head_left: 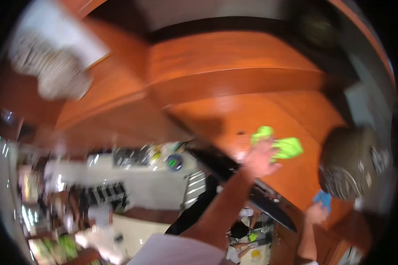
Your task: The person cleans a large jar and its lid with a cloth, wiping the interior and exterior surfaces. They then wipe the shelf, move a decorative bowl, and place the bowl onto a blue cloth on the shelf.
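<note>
My left hand lies on a bright green cloth, with bunched fabric around its fingers. The cloth rests against a glossy orange-brown wooden surface. At the lower right, my right hand holds a blue cloth with its fingers closed around it. Just above the blue cloth stands a rounded, dark olive-grey object with a carved-looking side; motion blur hides what it is. A small dark spot shows on the wood left of the green cloth.
A long dark edge piece runs under my left forearm. A ridged, pale ornament sits at upper left beside a white panel. Far below, the room shows a round blue item on a counter and people at work.
</note>
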Available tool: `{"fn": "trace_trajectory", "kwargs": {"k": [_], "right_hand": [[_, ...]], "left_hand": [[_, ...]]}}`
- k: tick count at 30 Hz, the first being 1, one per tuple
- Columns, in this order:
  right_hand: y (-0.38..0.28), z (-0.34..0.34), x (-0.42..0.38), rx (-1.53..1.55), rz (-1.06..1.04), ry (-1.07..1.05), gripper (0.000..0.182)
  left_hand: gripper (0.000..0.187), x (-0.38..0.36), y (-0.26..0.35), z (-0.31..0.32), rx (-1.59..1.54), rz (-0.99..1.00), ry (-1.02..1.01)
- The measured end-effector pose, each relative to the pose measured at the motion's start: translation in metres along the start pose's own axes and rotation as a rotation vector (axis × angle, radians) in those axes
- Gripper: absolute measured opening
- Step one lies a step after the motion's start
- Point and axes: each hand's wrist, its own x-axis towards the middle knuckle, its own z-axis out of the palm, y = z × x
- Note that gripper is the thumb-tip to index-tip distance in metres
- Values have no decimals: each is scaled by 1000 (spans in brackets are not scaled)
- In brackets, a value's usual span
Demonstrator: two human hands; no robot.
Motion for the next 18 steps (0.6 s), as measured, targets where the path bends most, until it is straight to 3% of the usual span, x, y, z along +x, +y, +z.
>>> {"fn": "trace_trajectory", "kwargs": {"k": [3,9,18], "right_hand": [[-49,-57,-3,-81,215,-195,50],[-58,-68,-3,-29,193,-169,48],[-61,-63,-5,74,203,-38,33]], "left_hand": [[58,11,6,-17,184,100,-120],[63,17,15,-19,295,47,-257],[61,17,16,-14,354,109,-224]]}}
